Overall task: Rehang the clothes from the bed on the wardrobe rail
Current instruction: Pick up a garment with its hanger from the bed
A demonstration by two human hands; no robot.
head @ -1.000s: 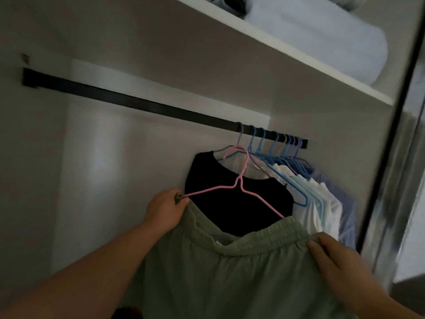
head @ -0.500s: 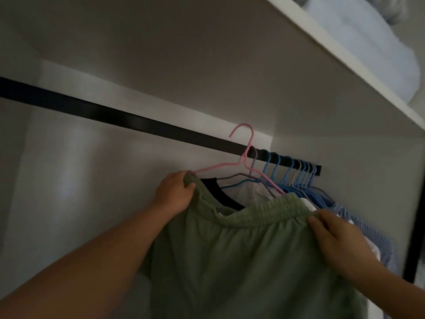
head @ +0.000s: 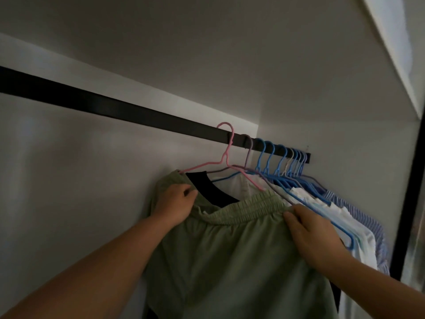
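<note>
The green garment [head: 230, 249] sits on a pink hanger [head: 226, 162] whose hook is over the black rail [head: 138, 112]. Left hand [head: 177, 203] grips one waistband corner, right hand [head: 315, 233] pinches the other. In the wardrobe: one black top [head: 216, 192], then pale shirts on blue hangers [head: 282, 162] (too bunched to count).

It is dim inside the wardrobe, and the picture looks grey and a little grainy. The most light falls on the white shelf edge [head: 395, 54] at the top right and on a pale strip of the back wall [head: 57, 65] above the black rail [head: 115, 108]. My forearms look dark and soft near the bottom edge. The rail bends slightly from the wide lens. I see no glare.
</note>
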